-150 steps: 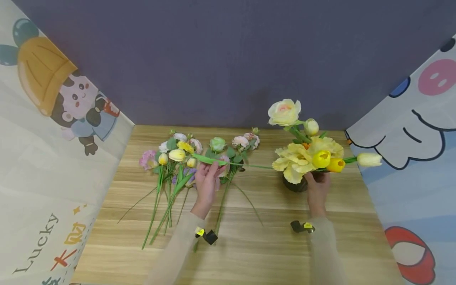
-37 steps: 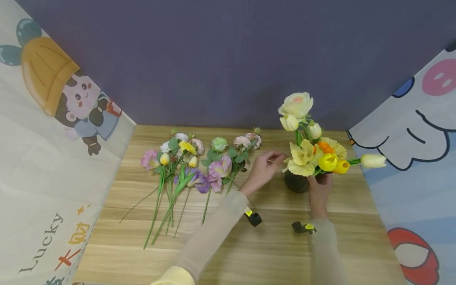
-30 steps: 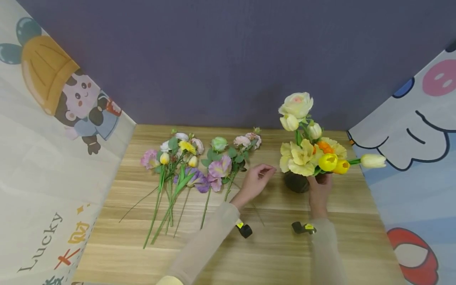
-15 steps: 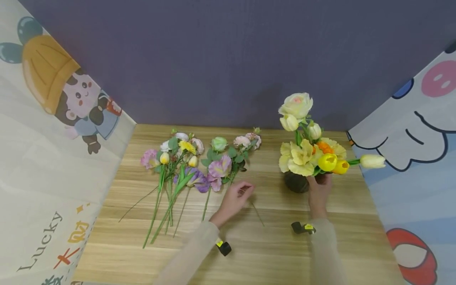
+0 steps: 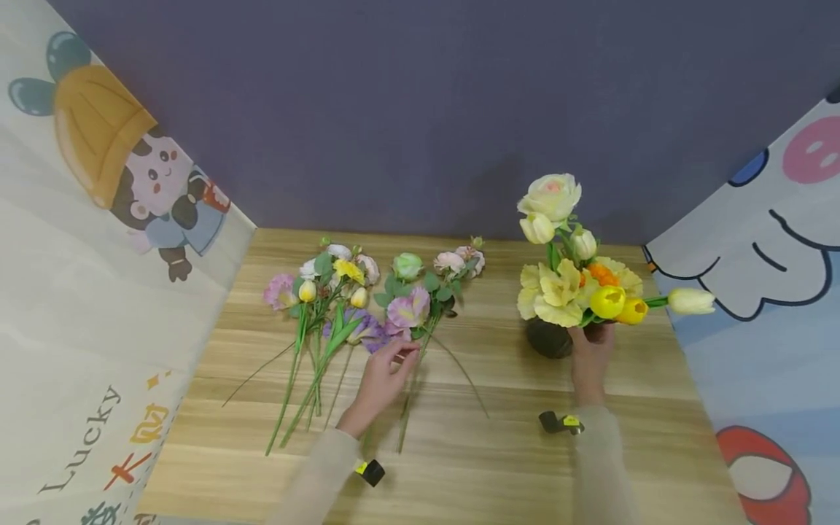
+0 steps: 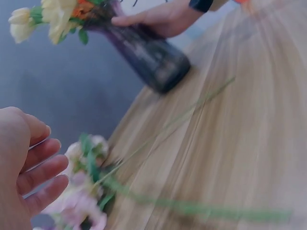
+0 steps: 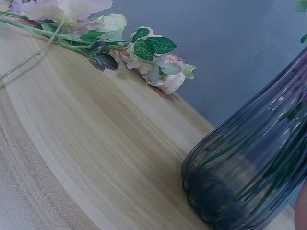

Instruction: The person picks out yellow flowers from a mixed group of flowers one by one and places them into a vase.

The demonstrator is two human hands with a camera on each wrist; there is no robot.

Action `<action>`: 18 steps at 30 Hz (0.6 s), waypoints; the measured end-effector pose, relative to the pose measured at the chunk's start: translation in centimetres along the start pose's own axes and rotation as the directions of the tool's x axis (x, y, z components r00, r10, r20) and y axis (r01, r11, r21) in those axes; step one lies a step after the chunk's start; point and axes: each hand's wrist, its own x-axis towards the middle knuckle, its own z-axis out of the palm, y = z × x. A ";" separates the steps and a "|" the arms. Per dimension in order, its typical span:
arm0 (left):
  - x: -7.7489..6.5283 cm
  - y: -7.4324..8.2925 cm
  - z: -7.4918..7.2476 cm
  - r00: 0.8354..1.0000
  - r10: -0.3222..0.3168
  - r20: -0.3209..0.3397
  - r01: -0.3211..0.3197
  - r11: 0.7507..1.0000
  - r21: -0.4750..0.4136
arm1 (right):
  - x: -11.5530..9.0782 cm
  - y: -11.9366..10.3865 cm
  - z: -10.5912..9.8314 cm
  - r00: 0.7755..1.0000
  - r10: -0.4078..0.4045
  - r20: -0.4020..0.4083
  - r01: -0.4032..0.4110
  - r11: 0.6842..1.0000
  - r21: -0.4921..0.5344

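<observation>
The person's right grip (image 5: 593, 357) clasps the vase (image 7: 230, 191), whose base is on the tabletop (image 5: 512, 467). Its ribbed, see-through glass is dark grey, tinged violet toward the neck, with green stems showing inside. From its near side outward come two glossy yellow tulips (image 5: 608, 301), ruffled pale-yellow blooms (image 5: 556, 293) that hide the vase's mouth from the head camera, an orange bloom (image 5: 601, 275), and a large cream rose (image 5: 551, 197) highest and farthest. One white tulip (image 5: 691, 301) juts out to the vase's right.

Well to the vase's left, the left grip (image 5: 380, 375) is slack and holds nothing, its fingers loosely curved. A thin stem (image 5: 467, 375) lies between it and the vase. Leafy stems (image 5: 338, 338) lie crossed farther left of the vase. Beyond the left grip, also left of the vase, lie a pinkish-purple bloom (image 5: 410, 308), then a green rose (image 5: 408, 265) and pink roses (image 5: 449, 262). A slate-coloured wall (image 5: 394, 131) rises behind the vase.
</observation>
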 end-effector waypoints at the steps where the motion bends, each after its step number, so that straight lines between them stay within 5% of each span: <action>1: 0.0 -0.2 -0.6 1.000 0.006 -0.012 -0.006 1.000 0.012 | 0.0 0.0 0.0 1.000 0.007 -0.001 -0.007 1.000 0.000; 11: -0.6 -2.7 -6.3 0.986 -0.023 -0.162 0.047 0.988 0.150 | 0.0 0.2 0.1 1.000 -0.016 0.009 0.016 0.999 0.032; 18: -0.2 -3.9 -9.6 0.969 -0.095 -0.229 0.148 0.962 0.229 | 0.0 0.3 0.1 0.999 -0.036 0.013 0.035 0.998 0.049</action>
